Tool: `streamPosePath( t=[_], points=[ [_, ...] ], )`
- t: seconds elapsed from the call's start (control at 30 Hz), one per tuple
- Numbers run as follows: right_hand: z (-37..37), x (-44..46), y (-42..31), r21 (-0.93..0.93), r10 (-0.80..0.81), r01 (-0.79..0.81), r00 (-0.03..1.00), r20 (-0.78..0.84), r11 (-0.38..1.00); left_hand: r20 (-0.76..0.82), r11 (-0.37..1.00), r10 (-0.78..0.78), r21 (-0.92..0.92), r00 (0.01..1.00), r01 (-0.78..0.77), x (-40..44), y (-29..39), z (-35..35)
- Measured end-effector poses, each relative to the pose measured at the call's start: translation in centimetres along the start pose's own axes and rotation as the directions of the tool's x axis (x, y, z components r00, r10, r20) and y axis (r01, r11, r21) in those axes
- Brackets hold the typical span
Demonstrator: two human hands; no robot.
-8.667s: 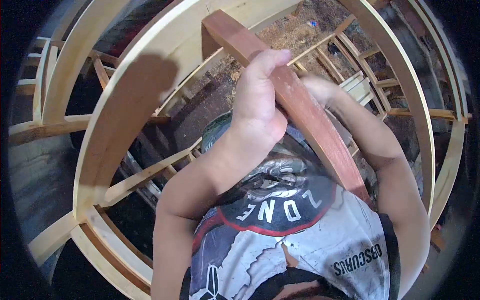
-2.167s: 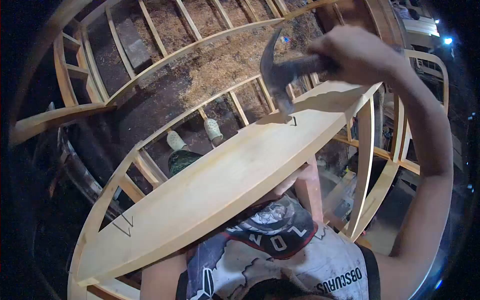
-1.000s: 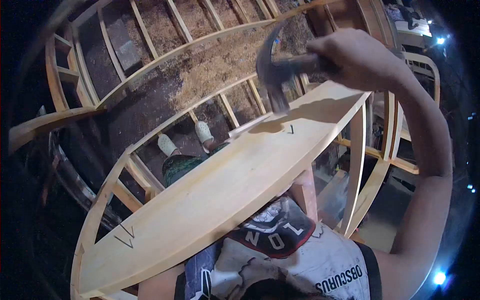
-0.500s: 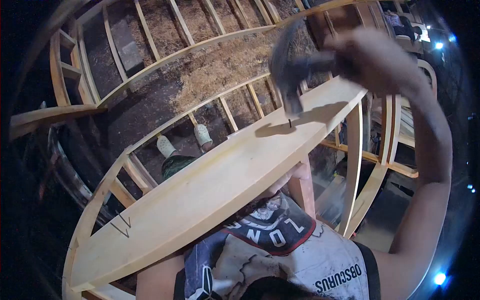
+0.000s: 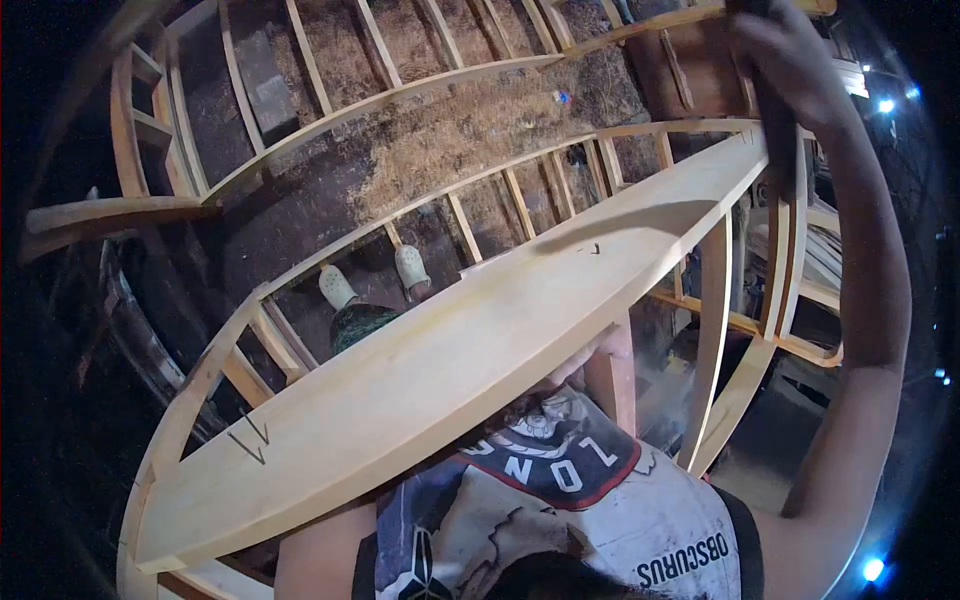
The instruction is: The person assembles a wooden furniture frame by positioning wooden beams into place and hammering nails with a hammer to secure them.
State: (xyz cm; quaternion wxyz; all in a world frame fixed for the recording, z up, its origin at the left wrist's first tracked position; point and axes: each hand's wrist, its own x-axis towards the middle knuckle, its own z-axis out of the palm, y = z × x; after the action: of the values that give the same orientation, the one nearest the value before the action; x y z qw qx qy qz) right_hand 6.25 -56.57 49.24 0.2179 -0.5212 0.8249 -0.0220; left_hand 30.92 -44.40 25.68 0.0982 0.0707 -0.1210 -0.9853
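Note:
My right hand is raised at the upper right, closed around a dark hammer that looks blurred. Below and to its left, a short nail sticks up from the face of a long, pale wooden board. The hammer is apart from the nail. Two more nails or dark metal pins show near the board's lower left end. Under the board's near edge, part of my left hand shows beside a wooden upright; its fingers are mostly hidden.
A curved slatted wooden frame runs along the board's far side. Beyond it lies another slatted frame on the dirt floor. Two feet in pale clogs stand by the near frame. Curved wooden legs rise at the right.
My right hand has lifted the hammer up and to the right, away from the board. The nail shows shorter above the wood than before. The left hand stays under the board.

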Motion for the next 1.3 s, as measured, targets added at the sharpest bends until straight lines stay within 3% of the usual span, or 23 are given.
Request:
streamPosePath(
  t=[0.07,0.1,0.17,0.2,0.27,0.3,0.33,0.4,0.47,0.5,0.6,0.63,0.67,0.73,0.8,0.87,0.93,1.0,1.07,1.13,1.2,1.27,1.3],
  points=[
    [0.3,0.6,2.8,0.177,0.150,-0.124,0.978,-0.144,0.976,0.000,1.000,-0.004,0.001,1.000,0.004,0.0,0.1,0.1],
    [2.4,-0.7,2.7,-0.425,0.026,0.003,0.998,0.062,0.905,0.000,1.000,-0.007,0.002,1.000,0.007,0.0,0.0,0.1],
    [4.6,-2.2,-0.3,-0.809,0.016,0.324,0.925,0.380,0.491,-0.004,1.000,-0.002,-0.001,1.000,0.002,0.1,0.1,0.2],
    [5.0,-2.7,-2.0,-0.779,0.008,0.388,0.893,0.450,0.493,-0.005,1.000,-0.008,0.002,1.000,0.008,0.1,0.0,0.2],
    [2.3,0.2,-2.6,-0.791,0.098,0.171,0.955,0.279,0.588,-0.007,1.000,-0.007,-0.006,1.000,0.007,0.1,0.0,0.2],
    [0.4,1.7,3.6,-0.538,-0.045,0.079,0.996,0.076,0.839,-0.008,1.000,-0.009,-0.009,1.000,0.009,0.1,0.0,0.1],
    [-0.7,2.3,5.1,-0.302,-0.234,0.208,0.971,-0.051,0.930,-0.007,1.000,-0.013,-0.009,1.000,0.013,0.0,-0.1,0.1],
    [0.3,1.0,1.5,0.072,0.077,-0.069,0.989,-0.124,0.995,-0.002,1.000,-0.018,-0.010,1.000,0.018,0.1,0.0,0.3],
    [3.8,-2.4,-0.6,-0.332,-0.029,0.047,0.998,0.059,0.942,-0.006,1.000,-0.020,-0.010,1.000,0.020,0.1,-0.1,0.3],
    [4.5,-2.5,-3.4,-0.824,0.119,0.402,0.868,0.481,0.399,-0.009,1.000,-0.018,-0.009,1.000,0.018,0.2,-0.1,0.3],
    [3.6,-0.9,-2.5,-0.628,-0.125,0.434,0.872,0.473,0.646,-0.007,1.000,-0.027,-0.006,1.000,0.027,0.2,-0.2,0.2],
    [3.6,-0.4,-1.7,-0.357,-0.201,0.309,0.930,0.309,0.881,-0.005,1.000,-0.030,-0.008,1.000,0.030,0.3,-0.3,0.2],
    [3.1,-1.0,-1.8,-0.593,-0.209,0.225,0.973,0.097,0.773,-0.009,0.999,-0.031,-0.013,0.999,0.031,0.2,-0.2,0.2],
    [3.8,-1.2,-2.1,-0.218,0.120,-0.122,0.992,-0.022,0.968,-0.011,0.999,-0.032,-0.009,0.999,0.032,0.3,-0.3,0.1],
    [4.7,-1.9,-2.0,-0.604,0.054,0.154,0.949,0.312,0.782,-0.010,0.999,-0.034,-0.009,0.999,0.034,0.3,-0.4,0.1],
    [5.6,-3.5,-3.7,-0.700,0.087,0.343,0.862,0.500,0.626,-0.012,0.999,-0.034,-0.010,0.999,0.034,0.3,-0.4,-0.1],
    [3.8,-1.8,-2.3,-0.673,-0.072,0.417,0.876,0.477,0.611,-0.005,0.999,-0.039,-0.010,0.999,0.039,0.4,-0.6,-0.1],
    [2.9,-0.6,-1.5,-0.420,-0.174,0.286,0.943,0.285,0.861,-0.006,0.999,-0.042,-0.006,0.999,0.042,0.4,-0.7,-0.2],
    [2.8,-0.2,-1.4,-0.233,0.088,-0.045,0.980,0.178,0.971,0.002,0.999,-0.044,0.008,0.999,0.044,0.5,-0.6,-0.3],
    [4.4,0.0,-0.8,-0.538,0.039,0.207,0.912,0.409,0.817,0.011,0.998,-0.055,0.036,0.998,0.054,0.9,-0.8,-0.3],
    [5.6,-3.9,-3.0,-0.672,0.167,0.294,0.830,0.532,0.680,0.014,0.996,-0.048,0.074,0.999,0.047,1.6,-1.6,-0.1],
    [5.4,-4.2,-1.7,-0.645,0.033,0.389,0.841,0.541,0.657,0.004,0.994,-0.042,0.102,0.999,0.042,2.0,-1.9,0.1],
    [4.9,-4.9,-1.2,-0.635,0.023,0.318,0.884,0.468,0.704,-0.001,0.993,-0.038,0.109,0.999,0.038,2.4,-2.1,0.2]
  ],
)
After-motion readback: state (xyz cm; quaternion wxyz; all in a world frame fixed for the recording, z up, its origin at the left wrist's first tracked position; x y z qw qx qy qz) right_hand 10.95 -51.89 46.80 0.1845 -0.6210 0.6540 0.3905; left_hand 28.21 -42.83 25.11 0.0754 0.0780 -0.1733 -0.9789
